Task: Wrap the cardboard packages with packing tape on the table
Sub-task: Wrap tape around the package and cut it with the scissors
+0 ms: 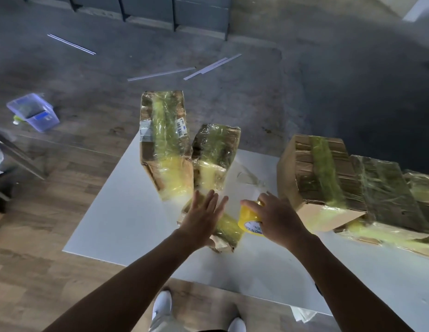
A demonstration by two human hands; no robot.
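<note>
A small cardboard package (226,232) with yellowish tape on it lies on the white table (127,226) in front of me. My left hand (202,218) rests flat on its left part, fingers straight and spread. My right hand (274,218) grips a yellow roll of packing tape (248,219) just right of that package. Two taped packages lean together behind it: a tall one (164,142) and a shorter one (216,156). More taped cardboard boxes (323,178) are stacked at the right.
A crumpled scrap of clear tape (249,178) lies on the table between the packages. On the floor are a clear plastic container (32,111) at the left and several white strips (184,70) further off. My white shoes (162,305) show at the table's near edge.
</note>
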